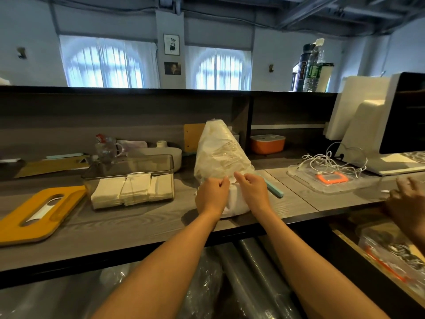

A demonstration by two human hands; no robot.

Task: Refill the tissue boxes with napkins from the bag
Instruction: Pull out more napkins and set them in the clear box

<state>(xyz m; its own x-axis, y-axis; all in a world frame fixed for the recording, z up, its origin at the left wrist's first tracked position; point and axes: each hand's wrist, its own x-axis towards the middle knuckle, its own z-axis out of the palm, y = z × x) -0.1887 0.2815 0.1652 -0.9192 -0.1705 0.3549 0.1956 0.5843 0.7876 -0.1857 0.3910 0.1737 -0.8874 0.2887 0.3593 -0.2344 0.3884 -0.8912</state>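
Presently: bag [220, 153] of napkins upright at counter centre, left hand [212, 194] and right hand [253, 191] pinching its plastic; tissue box [131, 178] at nine o'clock, part-filled; best parted gently, lest the film tear.

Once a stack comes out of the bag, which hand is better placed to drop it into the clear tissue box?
Probably left: the left hand grips the bag nearer the tissue box; the right hand would have to cross.
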